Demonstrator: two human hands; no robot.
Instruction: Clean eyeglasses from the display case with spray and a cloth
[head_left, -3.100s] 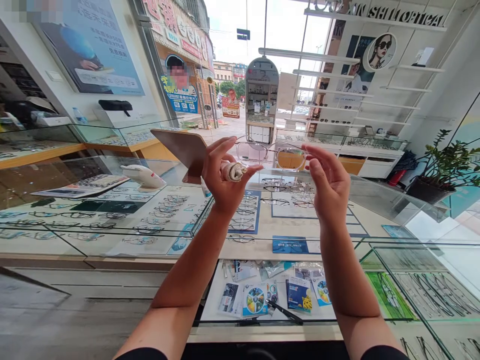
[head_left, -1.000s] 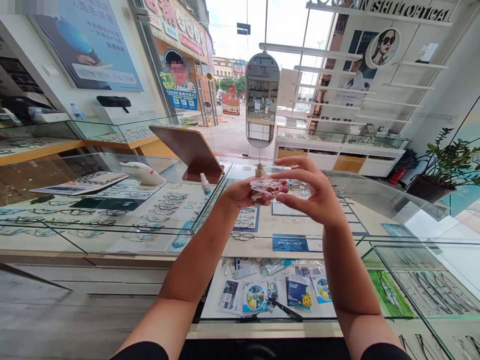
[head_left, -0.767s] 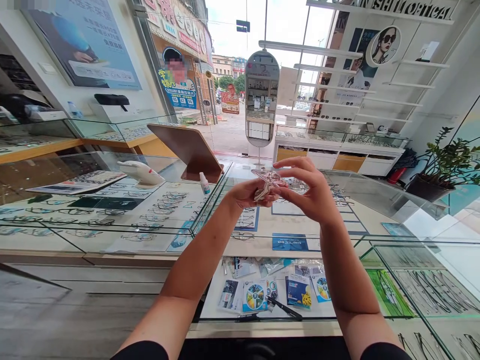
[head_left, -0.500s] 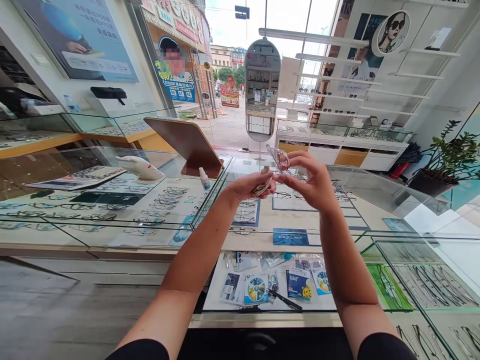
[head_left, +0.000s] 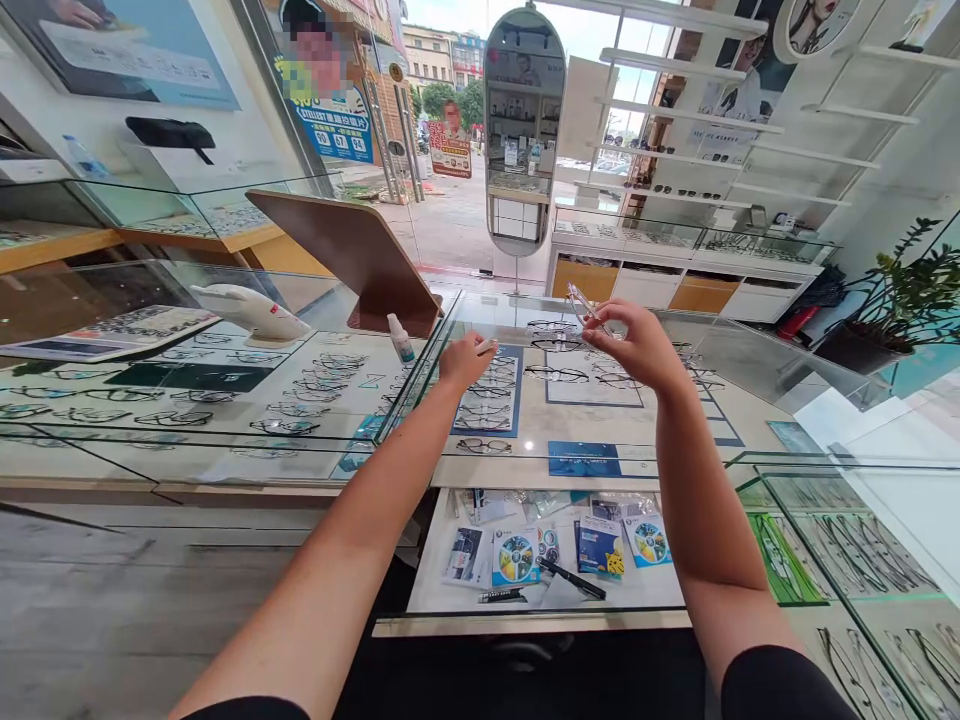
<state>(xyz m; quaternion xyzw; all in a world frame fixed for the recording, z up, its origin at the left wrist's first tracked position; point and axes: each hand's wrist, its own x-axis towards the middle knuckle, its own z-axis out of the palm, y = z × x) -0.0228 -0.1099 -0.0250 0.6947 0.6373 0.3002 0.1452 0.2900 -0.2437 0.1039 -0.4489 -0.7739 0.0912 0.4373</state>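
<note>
Our right hand [head_left: 628,340] is closed in a narrow pinch on a pair of transparent-rimmed eyeglasses [head_left: 579,303], held up above the far part of the glass-topped bench [head_left: 510,468]. Our left hand [head_left: 465,364] is well apart from it, fingers curled around something small and pale, perhaps folded cloth [head_left: 487,346].

The pinch looks light, so we judge a slip to be the main risk: let the thumb roll, and the eyeglasses could drop onto the hard glass and chip or scratch. Fingers this near the rims could also smudge a lens (clear plastic or glass, we cannot say). On the other side, a leftward sweep of our left hand might topple the small white bottle with a teal label [head_left: 401,340] beside it, or nudge the tilted brown panel on a stand [head_left: 352,245].

Much is hard to make out. Our right fingers cover part of the eyeglasses, and the see-through rims melt into the bright background, so we cannot tell how the temples lie. Our left fingertips face away, and only an end of the pale thing shows. The blue poster [head_left: 150,60] is cut off at the upper left, and both black sleeves [head_left: 787,685] run out of view below.
</note>
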